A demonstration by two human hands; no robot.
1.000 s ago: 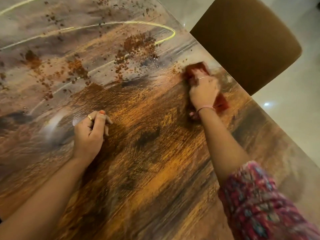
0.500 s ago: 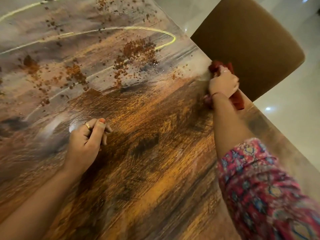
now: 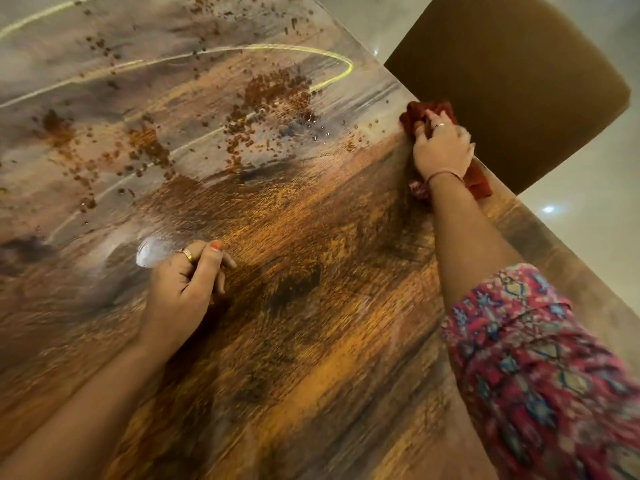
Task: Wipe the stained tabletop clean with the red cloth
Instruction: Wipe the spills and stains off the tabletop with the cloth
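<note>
The wooden tabletop (image 3: pixel 311 341) fills most of the head view. Reddish-brown crumbly stains (image 3: pixel 273 91) are scattered over its far half, with a thick patch near the middle top and more at the left. My right hand (image 3: pixel 441 147) presses the red cloth (image 3: pixel 415 114) down at the table's right edge, fingers curled over it; one end of the cloth sticks out behind my wrist. My left hand (image 3: pixel 183 289) rests on the table at centre left, fingers loosely curled, holding nothing.
A brown upholstered chair (image 3: pixel 519 81) stands pushed up against the table's right edge, just beyond the cloth. Pale glossy floor (image 3: pixel 588 220) shows to the right of the table. A yellowish curved reflection runs across the far tabletop.
My right hand has swept the red cloth rightward from the table's middle to its right edge by the chair. My left hand has stayed in place.
</note>
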